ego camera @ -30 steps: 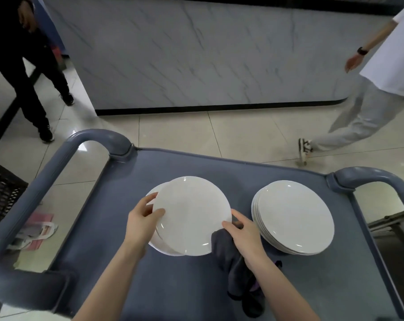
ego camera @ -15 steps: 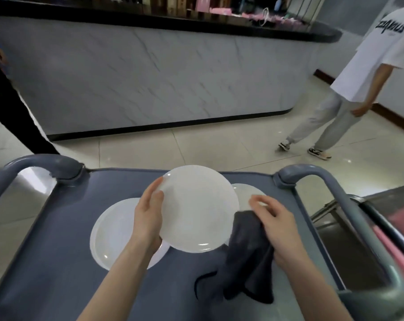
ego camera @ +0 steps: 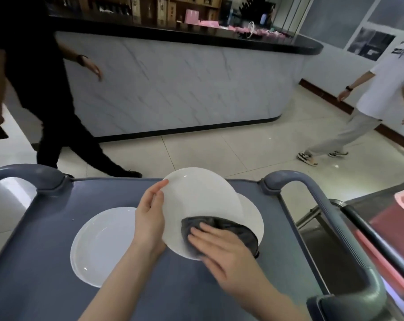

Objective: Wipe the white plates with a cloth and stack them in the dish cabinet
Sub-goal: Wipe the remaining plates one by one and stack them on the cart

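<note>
Grey-blue cart (ego camera: 45, 228) before a marble-fronted bar (ego camera: 184, 84). At left, a white plate (ego camera: 99, 246) lies flat on the cart. Left hand (ego camera: 150, 221) grips the left rim of a tilted plate (ego camera: 201, 200) raised above the cart. Right hand (ego camera: 222, 249), fingers straight, presses a dark cloth (ego camera: 231, 225) against its lower face; a further plate (ego camera: 254, 216) lies behind at right

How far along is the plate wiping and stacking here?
Done: nothing in a cabinet; none shows. In hand: the left hand grips a raised plate while the right hand presses the dark cloth on it. Left: stacking; the left pile and right pile on the cart may need wiping.
</note>
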The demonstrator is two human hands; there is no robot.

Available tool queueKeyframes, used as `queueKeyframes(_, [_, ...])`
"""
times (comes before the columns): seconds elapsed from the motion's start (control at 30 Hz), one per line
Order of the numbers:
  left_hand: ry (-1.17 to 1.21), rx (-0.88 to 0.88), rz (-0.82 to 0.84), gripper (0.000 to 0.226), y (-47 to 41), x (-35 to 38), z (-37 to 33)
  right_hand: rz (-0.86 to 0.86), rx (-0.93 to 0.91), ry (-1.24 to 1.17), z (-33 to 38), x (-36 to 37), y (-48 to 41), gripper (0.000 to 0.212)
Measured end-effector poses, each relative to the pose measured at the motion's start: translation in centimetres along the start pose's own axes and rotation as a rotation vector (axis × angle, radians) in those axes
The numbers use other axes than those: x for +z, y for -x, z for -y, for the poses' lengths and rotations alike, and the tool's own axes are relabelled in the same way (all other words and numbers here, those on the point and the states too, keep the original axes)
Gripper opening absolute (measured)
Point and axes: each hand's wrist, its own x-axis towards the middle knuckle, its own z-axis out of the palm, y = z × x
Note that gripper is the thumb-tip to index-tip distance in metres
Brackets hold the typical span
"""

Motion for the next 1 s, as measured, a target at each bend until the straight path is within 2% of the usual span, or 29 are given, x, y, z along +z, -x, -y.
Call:
queueKeyframes(0.07, [-0.011,-0.003,0.008,0.03,0.1,0.1,0.2,0.05,-0.045,-0.009,0.9,0.7,-1.3,0.041])
queueKeyframes(0.2, [0.036,-0.031,0.009,0.032,0.5,0.4,0.4,0.15,0.035,0.0,0.8,1.5,-6.0,0.047])
queueKeyframes(0.3, [0.031,-0.032,0.017,0.029,0.9,0.2,-0.1,0.117,0.144,0.052,-2.3,0.8,-8.7,0.053])
queueKeyframes(0.4, [0.049,-0.029,0.002,0.03,1.1,-0.4,-0.7,0.079,0.222,0.066,-5.4,-0.6,-7.6,0.05])
queueKeyframes(0.47, [0.064,-0.028,0.002,0.029,1.1,-0.9,-1.1,0.113,0.167,0.019,-4.5,-1.1,-4.8,0.048])
queueKeyframes(0.57, [0.057,-0.011,-0.006,0.029,1.0,-1.1,-1.2,0.206,-0.009,-0.126,-0.3,-0.5,-1.7,0.046])
queueKeyframes(0.67, [0.045,-0.021,-0.002,0.032,1.2,-0.5,-0.9,0.238,-0.07,-0.249,1.9,0.3,-4.4,0.047])
queueKeyframes(0.83, [0.042,-0.019,0.007,0.029,1.8,-0.2,-0.9,0.137,0.137,-0.116,-2.2,0.7,-10.2,0.05])
queueKeyframes(0.93, [0.031,-0.033,0.002,0.029,1.9,-0.8,-1.4,0.08,0.197,-0.043,-4.9,-0.3,-9.2,0.049])
queueKeyframes(1.0, [0.029,-0.031,0.001,0.028,2.0,-1.2,-1.8,0.1,0.194,-0.011,-5.0,-0.7,-6.7,0.048])
